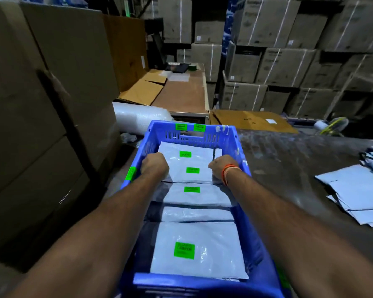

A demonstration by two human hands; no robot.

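Left hand (pixel 155 165) and right hand (pixel 223 166), fingers curled, each grip an opposite side edge of the flat grey plastic mailer bag (pixel 199 160) lying in the far half of the blue slatted plastic crate (pixel 239 147) on the dark tabletop (pixel 289 164), evidently to keep the limp bag level.

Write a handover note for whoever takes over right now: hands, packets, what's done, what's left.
The left hand and right hand each grip a side edge of the far packet in the blue crate.
Done: the crate holds a row of grey green-labelled packets; the near packet lies flat.
More loose packets lie on the table, right of the crate.
Left, probably: settle the far packet, then handle the loose ones.
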